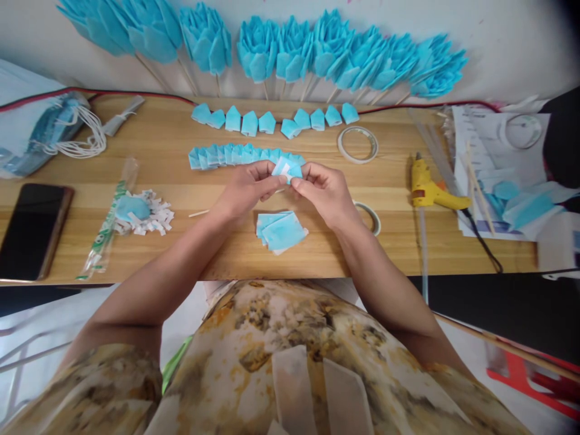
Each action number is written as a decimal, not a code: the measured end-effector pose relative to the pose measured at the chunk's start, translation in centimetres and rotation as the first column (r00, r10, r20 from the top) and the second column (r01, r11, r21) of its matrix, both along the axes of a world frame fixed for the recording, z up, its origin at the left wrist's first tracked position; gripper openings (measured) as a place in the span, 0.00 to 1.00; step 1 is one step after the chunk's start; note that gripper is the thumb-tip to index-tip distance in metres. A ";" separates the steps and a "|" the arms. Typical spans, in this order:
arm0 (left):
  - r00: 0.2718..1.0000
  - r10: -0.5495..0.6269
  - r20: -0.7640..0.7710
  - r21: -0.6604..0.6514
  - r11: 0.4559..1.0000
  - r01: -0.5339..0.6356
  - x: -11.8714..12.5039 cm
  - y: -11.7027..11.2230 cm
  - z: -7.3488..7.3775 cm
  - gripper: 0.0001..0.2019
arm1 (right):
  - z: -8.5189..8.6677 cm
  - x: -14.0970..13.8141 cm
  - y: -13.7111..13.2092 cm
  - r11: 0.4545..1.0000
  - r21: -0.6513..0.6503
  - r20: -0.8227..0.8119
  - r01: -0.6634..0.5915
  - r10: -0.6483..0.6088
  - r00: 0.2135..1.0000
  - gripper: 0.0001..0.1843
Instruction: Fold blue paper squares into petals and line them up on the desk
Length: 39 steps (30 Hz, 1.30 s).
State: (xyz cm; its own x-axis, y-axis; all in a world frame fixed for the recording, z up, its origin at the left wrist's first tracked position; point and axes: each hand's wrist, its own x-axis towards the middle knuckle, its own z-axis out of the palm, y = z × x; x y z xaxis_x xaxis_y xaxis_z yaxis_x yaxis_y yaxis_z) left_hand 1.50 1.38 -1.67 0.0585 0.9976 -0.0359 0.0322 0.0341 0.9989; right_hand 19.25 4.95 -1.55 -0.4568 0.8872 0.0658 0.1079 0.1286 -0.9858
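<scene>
My left hand (247, 190) and my right hand (324, 193) meet over the middle of the wooden table (181, 163), both pinching one small blue folded piece (286, 168) with a white strip on it. Just below the hands lies a small stack of blue squares (281, 231). Behind the hands runs a row of overlapping folded blue pieces (226, 155), and farther back a second row of separate folded blue pieces (272, 119). A thin wooden stick (199, 212) lies under my left wrist.
Blue flowers on sticks (281, 48) lean on the back wall. Two tape rolls (357, 144) (372, 216) sit at the right, then a yellow glue gun (428, 190) and papers (498, 169). At left are a phone (31, 229), white scraps (145, 217) and a bag of masks (49, 130).
</scene>
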 end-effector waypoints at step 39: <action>0.989 0.147 0.005 -0.104 0.984 -0.145 0.0 0.1 0.3 0.11 | -0.5 0.0 -0.5 0.760 0.630 0.130 0.157 -0.303 0.944 0.06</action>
